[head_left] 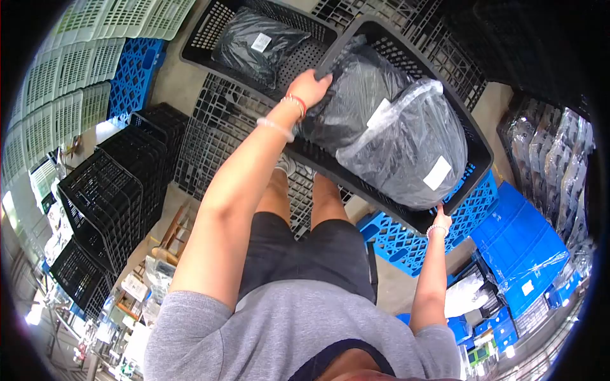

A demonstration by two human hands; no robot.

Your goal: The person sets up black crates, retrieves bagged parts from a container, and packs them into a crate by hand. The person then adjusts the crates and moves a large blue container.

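My left hand is closed on the left rim of a black plastic crate, with fingers over the edge. My right hand grips the same crate at its near right corner; some of its fingers are hidden beneath the rim. The crate is held at a slant in front of my legs. Inside lie a dark plastic-wrapped package and a grey plastic-wrapped package, each with a white label. Beyond my left hand sits a second black crate, holding a black plastic bag with a white label.
Black grid pallets lie around my feet. A blue plastic pallet is below the held crate. Stacked black crates and pale green crates stand at left. At right are a blue bin and wrapped stacks.
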